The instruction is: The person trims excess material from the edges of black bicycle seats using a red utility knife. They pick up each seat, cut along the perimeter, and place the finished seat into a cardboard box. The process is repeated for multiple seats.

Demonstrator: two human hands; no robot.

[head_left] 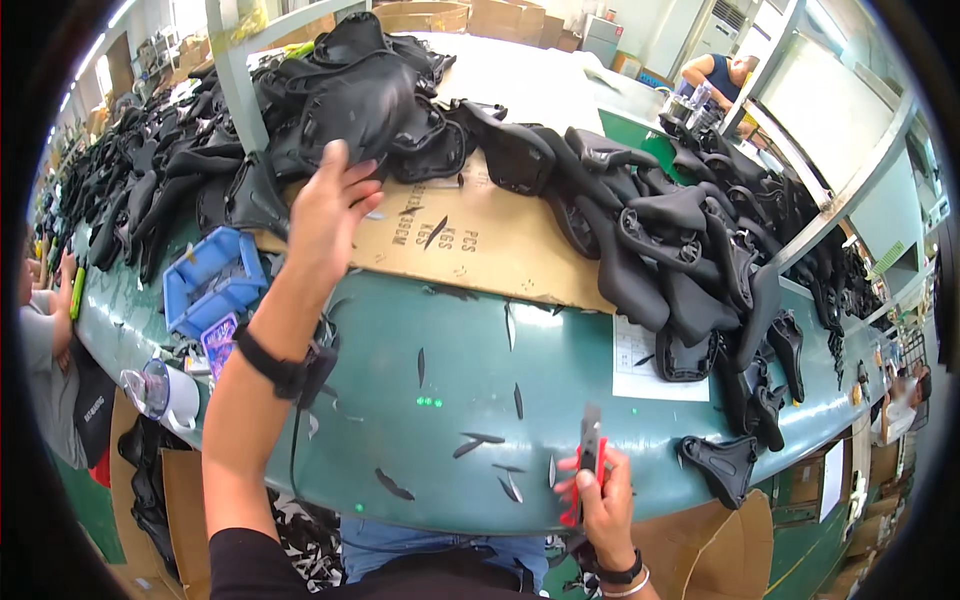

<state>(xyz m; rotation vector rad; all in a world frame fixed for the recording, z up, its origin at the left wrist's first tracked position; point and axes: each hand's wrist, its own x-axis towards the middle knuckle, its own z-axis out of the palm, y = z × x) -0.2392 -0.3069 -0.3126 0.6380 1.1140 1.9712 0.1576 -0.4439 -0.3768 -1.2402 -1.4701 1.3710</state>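
Note:
My left hand is stretched out over the left of the table, fingers apart, at the near edge of a black bicycle saddle. That saddle looks slightly blurred and lies against a heap of others; whether the fingertips touch it is hard to make out. Close to the table's front edge, my right hand is wrapped round a red utility knife, its blade end pointing up and away from me. Thin black trimmed strips are scattered on the green table between my hands.
Piled saddles cover the right side and more the far left. A cardboard sheet lies mid-table. A blue bin and a mug stand at left. Metal posts rise from the table. Other people sit beyond and at left.

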